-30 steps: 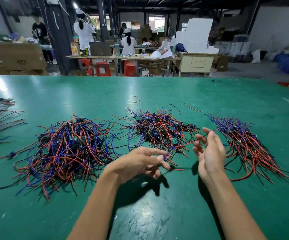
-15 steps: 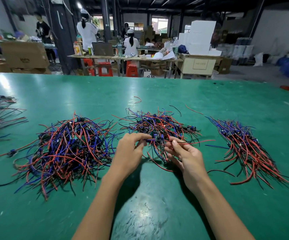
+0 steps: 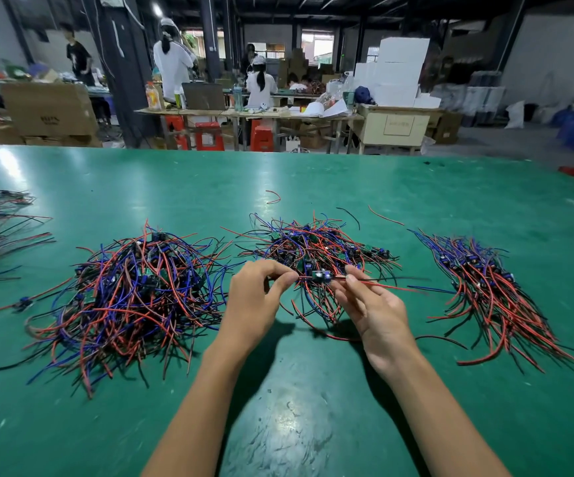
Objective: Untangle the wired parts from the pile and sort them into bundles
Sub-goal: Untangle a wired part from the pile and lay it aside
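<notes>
Pinching one wired part [image 3: 320, 276], left hand [image 3: 256, 301] faces right hand [image 3: 371, 308].

Both forearms reach forward; left hand [image 3: 256, 297] and right hand [image 3: 370, 304] pinch with fingertips (palms facing each other).

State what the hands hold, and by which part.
One wired part: the left hand pinches its left wires, the right hand its right wires.

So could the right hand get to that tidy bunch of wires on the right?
Probably yes: the right hand has bare table before the tidy bundle, though it's pinching a wired part.
</notes>
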Available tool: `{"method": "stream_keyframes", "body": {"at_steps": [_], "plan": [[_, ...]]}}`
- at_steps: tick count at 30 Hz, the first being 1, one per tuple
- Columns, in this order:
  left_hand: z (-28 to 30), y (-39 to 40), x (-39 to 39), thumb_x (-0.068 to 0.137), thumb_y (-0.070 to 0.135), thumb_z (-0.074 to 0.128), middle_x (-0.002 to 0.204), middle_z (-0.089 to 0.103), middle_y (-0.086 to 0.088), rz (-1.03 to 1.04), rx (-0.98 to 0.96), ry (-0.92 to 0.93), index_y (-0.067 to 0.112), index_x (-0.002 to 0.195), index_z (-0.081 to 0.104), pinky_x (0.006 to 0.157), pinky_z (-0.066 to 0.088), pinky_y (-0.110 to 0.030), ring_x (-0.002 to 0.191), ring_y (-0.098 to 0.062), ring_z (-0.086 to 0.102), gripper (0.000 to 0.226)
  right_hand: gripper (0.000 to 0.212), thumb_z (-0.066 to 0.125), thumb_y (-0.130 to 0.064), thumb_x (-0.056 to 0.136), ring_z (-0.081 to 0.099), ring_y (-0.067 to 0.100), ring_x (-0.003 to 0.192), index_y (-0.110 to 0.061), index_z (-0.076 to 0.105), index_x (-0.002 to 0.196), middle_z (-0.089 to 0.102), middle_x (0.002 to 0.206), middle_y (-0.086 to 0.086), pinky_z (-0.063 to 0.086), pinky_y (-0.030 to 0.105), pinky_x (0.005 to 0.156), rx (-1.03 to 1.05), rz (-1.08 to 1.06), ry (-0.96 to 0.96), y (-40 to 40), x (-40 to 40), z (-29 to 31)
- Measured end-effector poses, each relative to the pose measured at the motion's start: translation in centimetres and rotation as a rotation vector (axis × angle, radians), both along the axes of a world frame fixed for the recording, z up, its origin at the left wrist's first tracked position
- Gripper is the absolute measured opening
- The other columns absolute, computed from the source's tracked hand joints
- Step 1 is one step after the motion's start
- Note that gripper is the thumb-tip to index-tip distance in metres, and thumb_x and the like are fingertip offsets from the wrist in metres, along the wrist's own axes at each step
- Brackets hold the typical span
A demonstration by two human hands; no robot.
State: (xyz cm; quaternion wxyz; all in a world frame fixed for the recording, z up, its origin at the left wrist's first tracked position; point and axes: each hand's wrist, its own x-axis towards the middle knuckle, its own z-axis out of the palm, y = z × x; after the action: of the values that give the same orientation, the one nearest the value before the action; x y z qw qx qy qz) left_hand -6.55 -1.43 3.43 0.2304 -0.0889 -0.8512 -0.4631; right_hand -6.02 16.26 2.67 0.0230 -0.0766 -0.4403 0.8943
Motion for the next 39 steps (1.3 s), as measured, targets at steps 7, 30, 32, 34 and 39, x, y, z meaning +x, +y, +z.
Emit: {"method": "stream_keyframes", "body": {"at_steps": [7,30,32,34,39], "plan": [[0.1,0.1,0.1,0.075,0.001,0.084,0.08,0.065,0.008,0.003,-0.03,0.295,0.019,0.089,0.081,0.074,0.048,-0.035,0.083,-0.016,0.056,0.022,0.023,0.062,0.001,0.094,0.074,0.01,0.075,-0.011,0.067,0.113,0.078,0.088,0.005,0.059,0.016,0.067,-0.078,0.003,0.003,0.3,0.0,0.4],[-1.0,0.2,-0.1,0.096,0.034,0.064,0.096,0.054,0.015,0.148,-0.287,0.105,0.027,0.095,0.073,0.084,0.023,-0.031,0.101,-0.013,0.049,0.012,0.007,0.056,-0.007,0.101,0.077,0.028,0.075,-0.008,0.051,0.098,0.077,0.082,0.015,0.061,0.028,0.059,-0.004,-0.067,0.021,-0.9,0.3,-0.3],[-1.3,0.3,-0.3,0.095,0.034,0.066,0.102,0.057,0.013,0.146,-0.294,0.133,0.028,0.097,0.074,0.087,0.022,-0.029,0.105,-0.011,0.049,0.011,0.007,0.054,-0.003,0.101,0.077,0.025,0.071,-0.006,0.05,0.096,0.075,0.078,0.019,0.062,0.027,0.061,-0.087,-0.078,-0.035,-0.7,0.1,-0.1],[-1.7,0.5,-0.5,0.096,0.034,0.065,0.116,0.057,0.009,0.164,-0.27,0.137,0.03,0.103,0.075,0.091,0.02,-0.029,0.116,-0.011,0.044,0.013,0.013,0.05,0.003,0.101,0.076,0.025,0.07,-0.004,0.05,0.091,0.07,0.084,0.024,0.063,0.028,0.061,-0.174,-0.101,-0.07,0.0,-0.6,0.5],[-2.3,1.0,-0.6,0.099,0.034,0.058,0.132,0.043,0.006,0.238,-0.24,0.103,0.035,0.114,0.067,0.093,0.017,-0.03,0.125,-0.013,0.027,0.017,0.019,0.042,0.004,0.105,0.06,0.029,0.125,-0.001,0.051,0.088,0.064,0.103,0.021,0.049,0.019,0.093,-0.341,-0.375,-0.044,4.8,-4.3,5.3]]}}
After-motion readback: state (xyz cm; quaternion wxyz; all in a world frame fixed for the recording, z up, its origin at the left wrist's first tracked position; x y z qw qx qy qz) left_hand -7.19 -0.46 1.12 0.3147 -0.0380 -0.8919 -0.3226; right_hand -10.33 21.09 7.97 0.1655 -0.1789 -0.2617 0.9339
